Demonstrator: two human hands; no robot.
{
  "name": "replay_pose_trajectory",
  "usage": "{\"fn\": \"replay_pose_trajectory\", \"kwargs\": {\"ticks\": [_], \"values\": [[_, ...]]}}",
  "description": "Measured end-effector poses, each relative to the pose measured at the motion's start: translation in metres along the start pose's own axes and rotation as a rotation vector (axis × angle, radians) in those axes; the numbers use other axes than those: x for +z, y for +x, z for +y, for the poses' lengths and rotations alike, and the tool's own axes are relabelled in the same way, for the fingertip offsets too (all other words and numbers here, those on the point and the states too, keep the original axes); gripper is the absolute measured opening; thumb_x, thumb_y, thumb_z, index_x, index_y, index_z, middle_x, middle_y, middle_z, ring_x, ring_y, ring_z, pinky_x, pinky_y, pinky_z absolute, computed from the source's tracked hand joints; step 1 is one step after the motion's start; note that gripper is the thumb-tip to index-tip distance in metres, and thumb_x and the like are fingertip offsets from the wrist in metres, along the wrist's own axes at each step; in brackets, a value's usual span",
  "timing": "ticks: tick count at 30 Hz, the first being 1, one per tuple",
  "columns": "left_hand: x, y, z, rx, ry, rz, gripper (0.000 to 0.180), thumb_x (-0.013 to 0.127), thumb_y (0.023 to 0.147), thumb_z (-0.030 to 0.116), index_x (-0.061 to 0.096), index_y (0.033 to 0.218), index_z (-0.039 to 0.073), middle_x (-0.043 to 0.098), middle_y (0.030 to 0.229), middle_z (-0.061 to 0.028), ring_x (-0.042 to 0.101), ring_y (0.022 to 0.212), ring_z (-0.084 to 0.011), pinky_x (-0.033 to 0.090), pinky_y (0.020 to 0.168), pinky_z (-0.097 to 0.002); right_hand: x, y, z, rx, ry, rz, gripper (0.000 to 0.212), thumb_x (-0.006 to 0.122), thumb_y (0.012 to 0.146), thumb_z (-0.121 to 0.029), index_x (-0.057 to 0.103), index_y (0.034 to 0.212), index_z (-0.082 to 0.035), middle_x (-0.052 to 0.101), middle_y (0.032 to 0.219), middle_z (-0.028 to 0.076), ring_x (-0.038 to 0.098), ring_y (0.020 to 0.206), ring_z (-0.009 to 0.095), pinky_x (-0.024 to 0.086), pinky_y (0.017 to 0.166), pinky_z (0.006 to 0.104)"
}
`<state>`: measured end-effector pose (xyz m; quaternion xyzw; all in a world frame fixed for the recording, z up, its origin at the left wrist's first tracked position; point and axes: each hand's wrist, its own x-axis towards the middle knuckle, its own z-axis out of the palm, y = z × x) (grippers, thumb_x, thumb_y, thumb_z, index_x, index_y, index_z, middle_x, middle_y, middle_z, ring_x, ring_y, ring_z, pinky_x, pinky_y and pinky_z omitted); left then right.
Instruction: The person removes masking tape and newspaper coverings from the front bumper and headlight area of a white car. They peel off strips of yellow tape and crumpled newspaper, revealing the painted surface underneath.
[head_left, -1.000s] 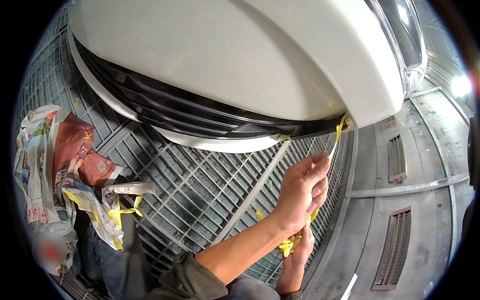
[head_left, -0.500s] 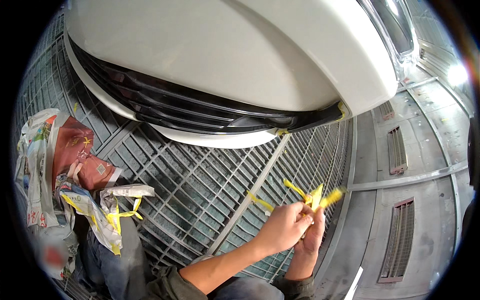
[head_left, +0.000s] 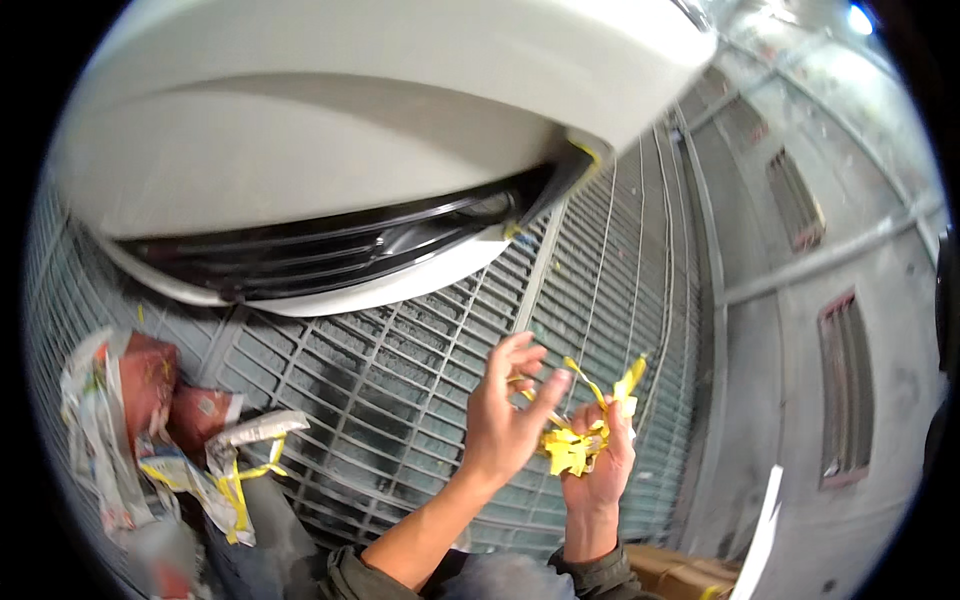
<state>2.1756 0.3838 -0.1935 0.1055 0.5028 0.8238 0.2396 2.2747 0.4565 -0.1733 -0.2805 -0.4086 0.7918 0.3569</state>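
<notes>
My right hand (head_left: 604, 468) is closed around a crumpled bunch of yellow masking tape (head_left: 570, 450), with loose strips sticking up above the fingers. Just to its left, my left hand (head_left: 505, 425) is raised with fingers and thumb apart. A thin yellow strip shows behind those fingers; whether it sticks to them I cannot tell. Beyond both hands is the white car bumper (head_left: 300, 165) with its black lower grille (head_left: 330, 245). Bits of yellow tape (head_left: 585, 150) remain at the grille's right end.
Crumpled masking paper (head_left: 95, 440) with red patches and yellow tape lies at the left, by my leg. Slatted metal grating (head_left: 400, 370) forms the floor. A grey wall (head_left: 770, 380) with vents rises at the right. Some brown cardboard (head_left: 680, 572) shows at the lower edge.
My left hand has come away from the right and opened. The tape bunch in my right hand now shows more fully. The view has shifted, and the bumper appears farther left.
</notes>
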Motion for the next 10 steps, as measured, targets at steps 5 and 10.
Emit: {"fn": "replay_pose_trajectory", "kwargs": {"ticks": [5, 10], "values": [[-0.02, -0.015, -0.037, -0.074, 0.059, -0.273, 0.055, 0.069, 0.088, 0.03, 0.053, 0.13, -0.001, 0.058, 0.127, -0.0183, 0.058, 0.116, -0.0264, 0.046, 0.096, -0.034, -0.027, -0.011, 0.069, 0.364, 0.008, 0.064, 0.024, 0.051, 0.096, -0.016, 0.053, 0.118, -0.005, 0.06, 0.102, 0.005, 0.062, 0.088, 0.018, 0.052, 0.075, 0.0327], [-0.052, -0.037, -0.063, 0.281, 0.724, -0.368, 0.045, 0.077, 0.077, 0.022, 0.064, 0.116, 0.004, 0.058, 0.129, -0.0163, 0.053, 0.122, -0.0327, 0.042, 0.102, -0.0409, -0.066, -0.011, 0.115, 0.761, 0.517, -0.133, 0.049, 0.053, 0.094, -0.02, 0.037, 0.138, -0.003, 0.055, 0.125, 0.013, 0.057, 0.112, 0.022, 0.045, 0.097, 0.0338]]}}
